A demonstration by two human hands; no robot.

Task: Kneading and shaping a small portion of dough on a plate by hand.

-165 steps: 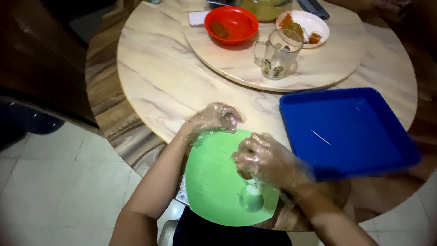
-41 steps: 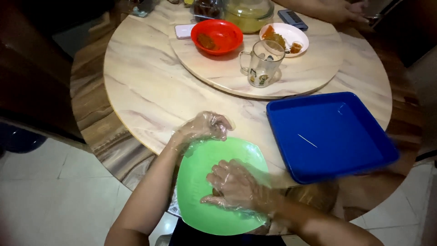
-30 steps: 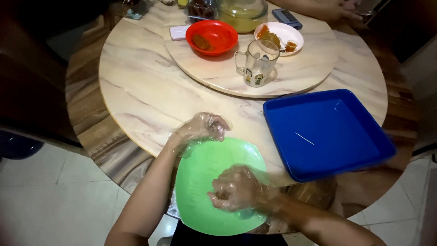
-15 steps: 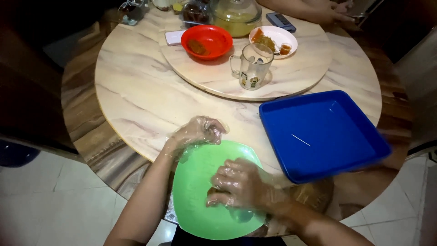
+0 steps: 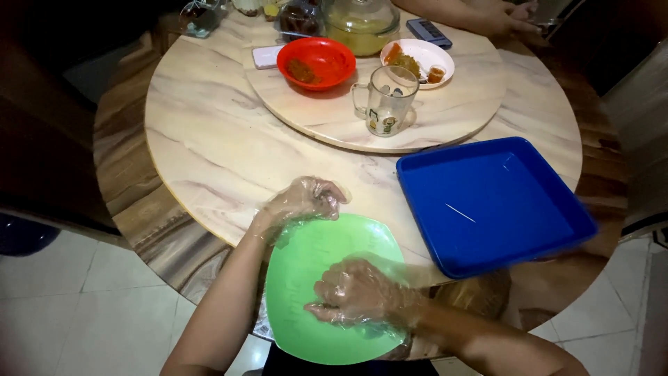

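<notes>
Both my hands wear clear plastic gloves. My left hand grips the far rim of a green square plate that lies at the near edge of the round marble table. My right hand lies on the plate's inner surface, right of its middle. Its fingers are curled and press down on the plate. Nothing shows between those fingers.
An empty blue square tray sits right of the plate. On the turntable stand a glass mug, a red bowl, a white dish of food and a lidded glass pot. Another person's arm rests at the far edge.
My right hand has slid back and forth across the plate, from its right edge towards the middle. My left hand has kept its hold on the far rim.
</notes>
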